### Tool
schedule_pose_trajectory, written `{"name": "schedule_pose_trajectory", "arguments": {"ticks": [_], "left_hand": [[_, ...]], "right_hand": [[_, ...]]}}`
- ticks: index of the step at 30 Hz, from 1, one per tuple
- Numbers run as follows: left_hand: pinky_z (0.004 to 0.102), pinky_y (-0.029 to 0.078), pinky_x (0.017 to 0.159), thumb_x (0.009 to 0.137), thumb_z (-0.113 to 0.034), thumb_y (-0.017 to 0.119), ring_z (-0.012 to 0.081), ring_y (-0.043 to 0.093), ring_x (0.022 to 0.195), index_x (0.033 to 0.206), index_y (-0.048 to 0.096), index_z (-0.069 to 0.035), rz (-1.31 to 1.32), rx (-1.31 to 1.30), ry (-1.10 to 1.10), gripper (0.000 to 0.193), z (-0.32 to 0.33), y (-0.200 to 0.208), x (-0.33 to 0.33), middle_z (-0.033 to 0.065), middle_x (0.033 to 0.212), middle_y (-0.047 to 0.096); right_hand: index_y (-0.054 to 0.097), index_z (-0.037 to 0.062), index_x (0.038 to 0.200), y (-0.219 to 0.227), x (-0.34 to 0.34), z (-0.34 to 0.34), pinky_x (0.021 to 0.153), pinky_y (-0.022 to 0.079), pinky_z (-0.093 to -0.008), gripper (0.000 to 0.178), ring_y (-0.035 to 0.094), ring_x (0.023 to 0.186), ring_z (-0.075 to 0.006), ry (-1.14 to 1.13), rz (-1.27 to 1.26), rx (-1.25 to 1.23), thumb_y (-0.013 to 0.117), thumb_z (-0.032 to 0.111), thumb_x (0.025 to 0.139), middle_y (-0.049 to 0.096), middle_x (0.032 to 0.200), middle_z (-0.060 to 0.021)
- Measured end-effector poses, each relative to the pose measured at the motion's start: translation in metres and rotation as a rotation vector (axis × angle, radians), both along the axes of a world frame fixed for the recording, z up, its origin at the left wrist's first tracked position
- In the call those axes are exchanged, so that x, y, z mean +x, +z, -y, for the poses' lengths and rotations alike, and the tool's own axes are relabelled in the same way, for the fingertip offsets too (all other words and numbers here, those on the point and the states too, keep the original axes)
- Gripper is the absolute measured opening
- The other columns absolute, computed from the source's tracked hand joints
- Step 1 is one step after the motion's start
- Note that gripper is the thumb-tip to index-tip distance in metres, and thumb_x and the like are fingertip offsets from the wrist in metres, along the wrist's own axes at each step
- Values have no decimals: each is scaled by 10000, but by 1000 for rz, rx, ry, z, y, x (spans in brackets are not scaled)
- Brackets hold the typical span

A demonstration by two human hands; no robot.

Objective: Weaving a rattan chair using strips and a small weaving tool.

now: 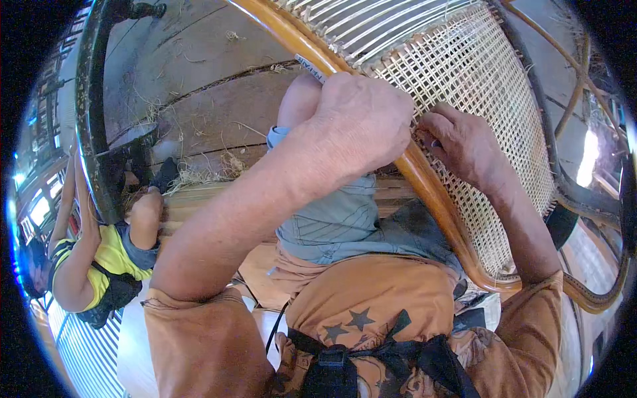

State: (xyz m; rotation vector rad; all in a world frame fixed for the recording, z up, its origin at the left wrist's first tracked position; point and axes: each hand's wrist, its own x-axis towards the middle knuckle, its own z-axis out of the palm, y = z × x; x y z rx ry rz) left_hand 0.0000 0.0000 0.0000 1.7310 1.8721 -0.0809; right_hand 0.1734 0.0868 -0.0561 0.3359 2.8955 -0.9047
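Note:
A curved wooden chair frame (434, 189), brown and glossy, leans across my lap. Woven cane webbing (491, 86) fills much of it, and at the top, parallel pale cane strands (371, 23) run without cross-weaving. My left hand (365, 119) is closed over the near rail, knuckles up; its fingertips are hidden behind the hand. Just right of it, my right hand (464, 142) rests against the webbing with fingers curled in a pinch near the rail. Whatever either hand grips is too small or hidden to name.
Cane scraps (212, 169) litter the plank floor (219, 113). At left, a person in a yellow shirt (116, 255) sits with raised arms near a dark chair frame (93, 99). More curved wooden pieces (590, 202) stand at right. A pale striped cane panel (86, 348) lies lower left.

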Motion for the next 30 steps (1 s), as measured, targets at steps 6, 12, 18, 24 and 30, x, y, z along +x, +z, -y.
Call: {"name": "schedule_pose_trajectory", "arguments": {"ticks": [6, 12, 18, 24, 30], "left_hand": [[470, 504, 635, 750, -234, 491, 379, 617, 670, 697, 632, -9, -18, -49, 23, 271, 0, -9, -3, 208, 680, 611], [474, 493, 621, 743, -237, 492, 378, 602, 650, 663, 615, 9, -43, 5, 1, 287, 1, -14, -6, 214, 658, 595], [471, 483, 618, 737, -222, 481, 385, 587, 631, 658, 609, -3, 10, -63, -34, 265, -2, -11, -13, 204, 640, 582], [475, 473, 631, 762, -274, 484, 386, 581, 646, 685, 609, -18, 4, -127, -61, 296, -3, 2, -15, 206, 653, 579], [434, 452, 598, 824, -388, 487, 368, 572, 622, 717, 611, -19, 121, -306, -37, 403, -10, 16, -18, 183, 636, 575]], "right_hand": [[531, 66, 878, -1, -4, 3, 578, 484, -359, 162, 577, 666, -266, -48, -10, 12, 623, 155, 779, 520, 780, -78], [532, 59, 876, 0, -9, -8, 595, 479, -363, 161, 577, 679, -272, 11, -24, -88, 608, 175, 794, 528, 796, -82], [517, 48, 833, 0, -14, -13, 631, 478, -420, 228, 584, 719, -331, -55, -38, -158, 586, 264, 815, 565, 767, -131], [552, 33, 857, 26, 15, -20, 501, 414, -305, 215, 535, 558, -189, -553, -142, -512, 627, 229, 806, 540, 634, -56], [549, 32, 860, 48, 71, 59, 412, 356, -201, 154, 447, 474, -73, -1088, 6, -1550, 623, 146, 787, 500, 623, 8]]}}
